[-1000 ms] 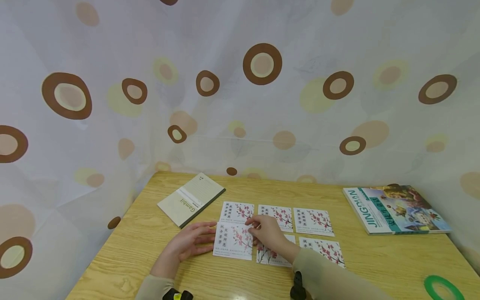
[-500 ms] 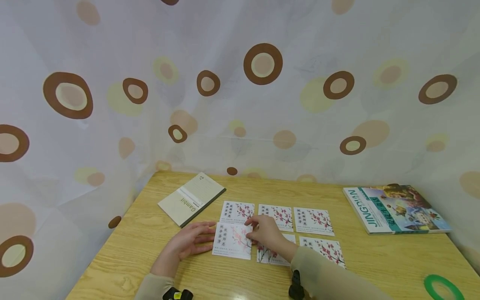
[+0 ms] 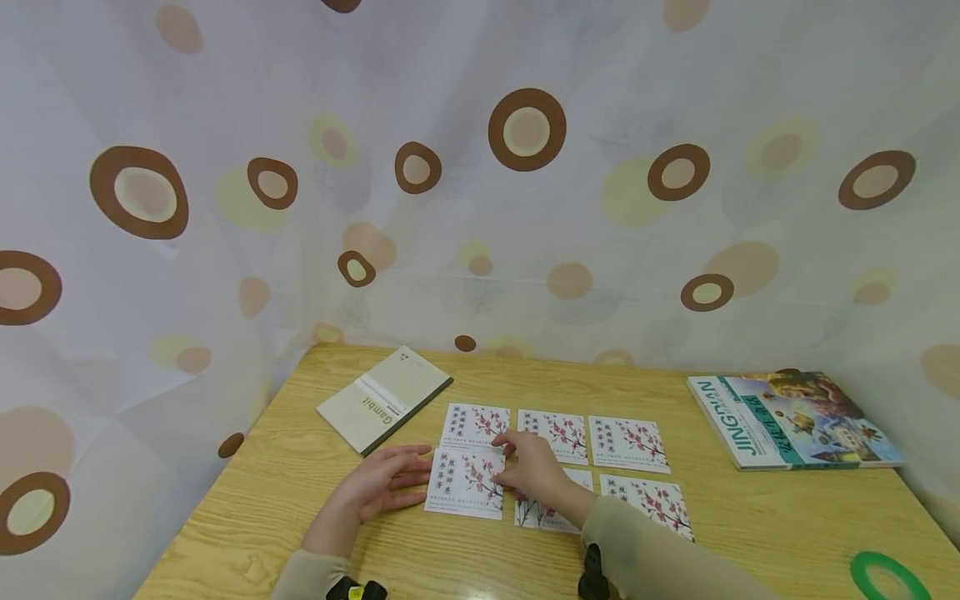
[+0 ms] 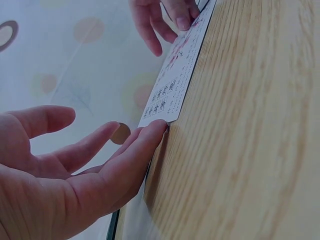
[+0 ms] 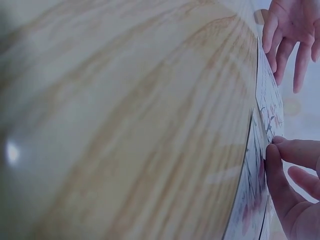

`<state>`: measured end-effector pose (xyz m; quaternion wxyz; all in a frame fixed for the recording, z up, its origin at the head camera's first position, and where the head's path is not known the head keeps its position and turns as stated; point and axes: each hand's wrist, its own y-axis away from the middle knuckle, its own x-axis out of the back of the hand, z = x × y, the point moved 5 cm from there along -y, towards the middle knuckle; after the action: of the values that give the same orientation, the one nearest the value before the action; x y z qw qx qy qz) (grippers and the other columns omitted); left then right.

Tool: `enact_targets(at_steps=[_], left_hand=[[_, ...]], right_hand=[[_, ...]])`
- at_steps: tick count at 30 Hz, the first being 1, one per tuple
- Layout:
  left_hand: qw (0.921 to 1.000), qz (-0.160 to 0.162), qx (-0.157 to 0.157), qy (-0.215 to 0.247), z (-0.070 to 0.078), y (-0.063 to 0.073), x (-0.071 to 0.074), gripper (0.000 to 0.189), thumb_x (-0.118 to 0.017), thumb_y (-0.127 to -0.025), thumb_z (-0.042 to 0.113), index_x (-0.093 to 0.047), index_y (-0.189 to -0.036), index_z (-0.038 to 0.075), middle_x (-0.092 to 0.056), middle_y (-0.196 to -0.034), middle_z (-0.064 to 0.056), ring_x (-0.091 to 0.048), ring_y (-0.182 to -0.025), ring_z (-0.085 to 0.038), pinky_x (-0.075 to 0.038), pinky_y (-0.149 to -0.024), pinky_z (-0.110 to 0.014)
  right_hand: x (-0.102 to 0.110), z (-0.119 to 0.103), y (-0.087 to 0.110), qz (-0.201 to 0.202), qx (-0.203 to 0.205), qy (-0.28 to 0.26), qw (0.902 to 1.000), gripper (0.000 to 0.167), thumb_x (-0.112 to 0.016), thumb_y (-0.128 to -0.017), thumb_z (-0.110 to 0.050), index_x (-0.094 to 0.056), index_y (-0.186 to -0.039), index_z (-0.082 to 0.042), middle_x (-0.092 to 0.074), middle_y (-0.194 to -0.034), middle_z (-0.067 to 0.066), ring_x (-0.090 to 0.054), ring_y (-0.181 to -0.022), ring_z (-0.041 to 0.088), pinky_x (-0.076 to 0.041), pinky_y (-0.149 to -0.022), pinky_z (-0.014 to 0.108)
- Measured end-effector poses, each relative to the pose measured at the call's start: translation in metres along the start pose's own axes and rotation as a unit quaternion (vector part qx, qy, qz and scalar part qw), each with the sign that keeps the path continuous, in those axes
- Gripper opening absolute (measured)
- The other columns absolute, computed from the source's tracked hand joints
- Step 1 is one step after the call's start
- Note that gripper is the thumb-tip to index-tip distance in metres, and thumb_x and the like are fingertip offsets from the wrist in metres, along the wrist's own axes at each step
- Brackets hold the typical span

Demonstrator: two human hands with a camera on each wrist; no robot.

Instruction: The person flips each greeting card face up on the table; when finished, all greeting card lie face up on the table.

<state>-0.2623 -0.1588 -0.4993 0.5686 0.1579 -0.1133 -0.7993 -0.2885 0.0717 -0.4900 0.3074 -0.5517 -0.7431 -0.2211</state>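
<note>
Square white cards with dark characters and pink blossom branches lie in two rows. The front-left card [image 3: 465, 483] sits just in front of the back-left card [image 3: 472, 425], close to its lower edge. My left hand [image 3: 384, 483] rests beside its left edge, fingers fairly straight; in the left wrist view a fingertip touches the corner of the card [image 4: 167, 85]. My right hand [image 3: 536, 467] pinches the right edge of that card between thumb and a finger, seen close together in the right wrist view. The right hand and forearm partly cover the front-middle card [image 3: 551, 512].
A cream notebook [image 3: 384, 400] lies behind my left hand. A thick colourful book [image 3: 795, 421] is at the right rear. A green ring [image 3: 888, 575], like a tape roll, lies at the front right. Patterned sheeting [image 3: 570, 217] surrounds the wooden table [image 3: 247, 500].
The front-left card has shifted slightly and the pale glare on it has gone, so its print shows clearly. Both hands stay in nearly the same place.
</note>
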Motion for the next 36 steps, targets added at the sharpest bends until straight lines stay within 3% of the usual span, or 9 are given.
enact_targets(at_steps=[24,33,36], left_hand=[[1.0000,-0.001,-0.001,-0.004,-0.0016,0.0001,0.0011,0.054,-0.042,-0.105,0.022,-0.033,-0.149,-0.007,-0.053,-0.134,-0.028,-0.060,-0.110,-0.021,-0.055,-0.095,-0.043],[1.0000,0.005,-0.001,0.006,0.0007,0.0002,0.0044,0.054,-0.043,-0.105,0.023,-0.032,-0.151,-0.003,-0.047,-0.141,-0.029,-0.061,-0.108,-0.019,-0.056,-0.093,-0.041],[0.9999,0.009,-0.004,0.006,0.0010,-0.0009,0.0046,0.053,-0.042,-0.106,0.023,-0.032,-0.152,-0.001,-0.043,-0.146,-0.030,-0.062,-0.107,-0.018,-0.056,-0.093,-0.039]], right_hand=[[0.0011,-0.0045,0.0018,-0.006,0.017,0.036,0.9992,0.048,-0.088,-0.071,-0.008,-0.066,-0.114,-0.004,-0.061,-0.090,0.004,-0.049,-0.073,0.013,-0.045,-0.065,0.028],[0.0037,-0.0027,0.0037,-0.009,0.006,-0.020,0.9997,0.048,-0.083,-0.076,-0.003,-0.064,-0.120,-0.002,-0.061,-0.096,0.008,-0.051,-0.051,0.009,-0.046,-0.053,0.023],[0.0051,-0.0033,0.0052,-0.005,0.017,-0.036,0.9992,0.045,-0.080,-0.079,-0.002,-0.064,-0.121,-0.002,-0.061,-0.098,0.009,-0.054,-0.059,0.009,-0.047,-0.051,0.022]])
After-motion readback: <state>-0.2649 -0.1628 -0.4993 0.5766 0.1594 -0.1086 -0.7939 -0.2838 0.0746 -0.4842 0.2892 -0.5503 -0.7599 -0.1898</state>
